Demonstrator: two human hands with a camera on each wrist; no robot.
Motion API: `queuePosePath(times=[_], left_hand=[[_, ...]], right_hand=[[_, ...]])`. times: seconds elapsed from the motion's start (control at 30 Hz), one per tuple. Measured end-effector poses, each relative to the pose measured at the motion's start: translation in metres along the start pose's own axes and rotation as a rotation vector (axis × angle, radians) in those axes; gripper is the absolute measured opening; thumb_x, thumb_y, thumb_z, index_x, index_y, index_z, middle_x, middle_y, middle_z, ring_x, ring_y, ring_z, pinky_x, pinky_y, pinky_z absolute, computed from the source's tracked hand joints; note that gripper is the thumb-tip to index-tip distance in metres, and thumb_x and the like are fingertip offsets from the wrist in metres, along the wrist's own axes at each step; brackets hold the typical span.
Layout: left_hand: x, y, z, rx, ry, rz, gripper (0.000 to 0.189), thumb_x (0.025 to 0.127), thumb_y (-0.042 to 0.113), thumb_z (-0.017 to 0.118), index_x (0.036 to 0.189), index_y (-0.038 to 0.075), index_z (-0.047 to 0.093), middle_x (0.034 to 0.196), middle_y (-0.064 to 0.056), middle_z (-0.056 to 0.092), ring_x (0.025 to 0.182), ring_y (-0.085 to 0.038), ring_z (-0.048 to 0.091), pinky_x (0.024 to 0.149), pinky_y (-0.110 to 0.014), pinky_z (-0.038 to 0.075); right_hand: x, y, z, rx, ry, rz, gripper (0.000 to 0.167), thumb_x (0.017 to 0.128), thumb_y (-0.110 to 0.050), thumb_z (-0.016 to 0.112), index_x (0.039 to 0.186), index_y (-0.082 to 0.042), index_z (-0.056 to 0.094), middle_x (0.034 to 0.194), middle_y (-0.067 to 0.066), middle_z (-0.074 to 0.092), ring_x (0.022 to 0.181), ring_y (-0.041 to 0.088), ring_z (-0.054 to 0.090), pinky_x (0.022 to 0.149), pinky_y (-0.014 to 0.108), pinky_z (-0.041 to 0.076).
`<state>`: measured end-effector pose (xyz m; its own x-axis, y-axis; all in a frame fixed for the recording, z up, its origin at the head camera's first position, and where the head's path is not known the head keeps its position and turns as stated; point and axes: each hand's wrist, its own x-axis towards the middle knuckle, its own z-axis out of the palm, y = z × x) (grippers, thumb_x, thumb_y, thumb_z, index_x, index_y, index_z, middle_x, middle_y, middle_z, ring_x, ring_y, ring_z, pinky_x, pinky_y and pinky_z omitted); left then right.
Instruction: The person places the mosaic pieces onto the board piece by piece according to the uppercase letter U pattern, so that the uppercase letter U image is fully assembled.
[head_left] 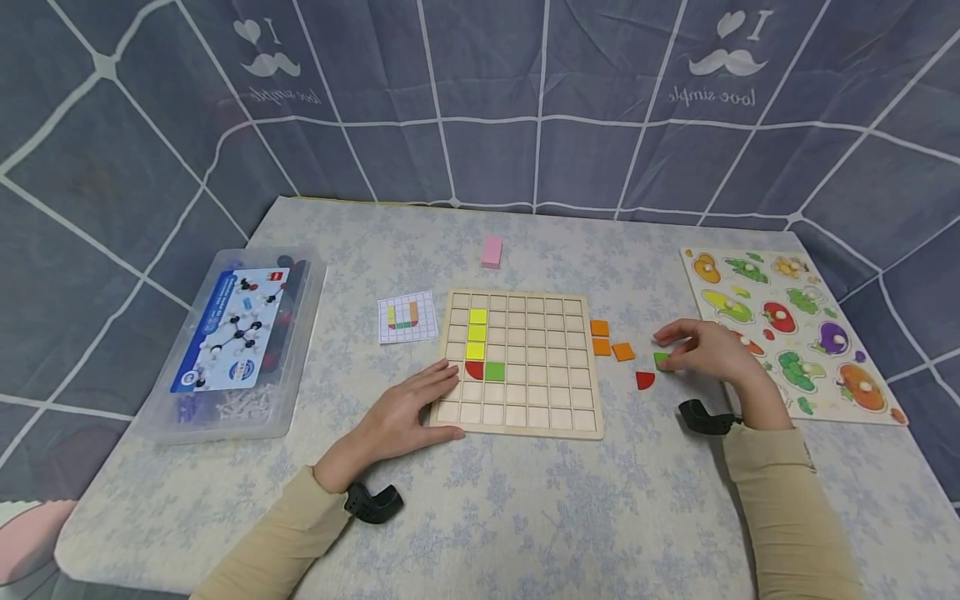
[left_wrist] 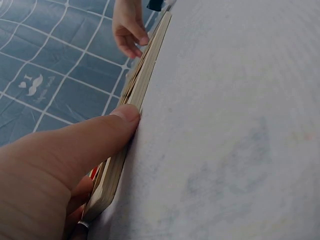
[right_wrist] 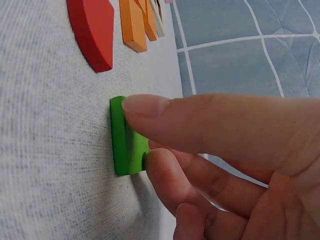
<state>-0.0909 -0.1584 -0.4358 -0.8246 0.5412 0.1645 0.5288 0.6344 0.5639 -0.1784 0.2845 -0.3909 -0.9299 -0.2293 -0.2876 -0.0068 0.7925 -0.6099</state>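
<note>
Left hand (head_left: 401, 417): fingers extended, resting on the left side of the gridded board (head_left: 538, 372), thumb at its near edge; I'd have it only steady, not push. Right hand (head_left: 708, 354): thumb and fingertip pinching a green tile (right_wrist: 127, 145) right of the board; I'd grip its edges lightly, clear of the nearby red piece (head_left: 645, 381). Beyond: orange tiles (head_left: 624, 352), pattern card (head_left: 408, 317), pink block (head_left: 491, 252).

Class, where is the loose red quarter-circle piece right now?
In the head view, the loose red quarter-circle piece lies right of the wooden grid board, slightly lower in frame than an orange square tile and the green square tile at the right hand.
</note>
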Motion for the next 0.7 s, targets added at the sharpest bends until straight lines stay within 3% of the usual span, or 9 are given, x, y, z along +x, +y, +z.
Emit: queuePosePath(times=[0.7], left_hand=[[0.0004, -0.0007, 0.0004, -0.002, 0.006, 0.009, 0.077, 0.078, 0.044, 0.074, 0.135, -0.001, 0.048, 0.143, -0.010, 0.043, 0.136, -0.022, 0.031, 0.108, -0.039, 0.032]], right_hand=[[-0.0005, -0.0016, 0.0017, 0.020, -0.024, -0.036, 0.044, 0.077, -0.014, 0.077, 0.114, 0.003, 0.060, 0.100, 0.013, 0.063, 0.080, 0.021, 0.054, 0.066, 0.030, 0.045]])
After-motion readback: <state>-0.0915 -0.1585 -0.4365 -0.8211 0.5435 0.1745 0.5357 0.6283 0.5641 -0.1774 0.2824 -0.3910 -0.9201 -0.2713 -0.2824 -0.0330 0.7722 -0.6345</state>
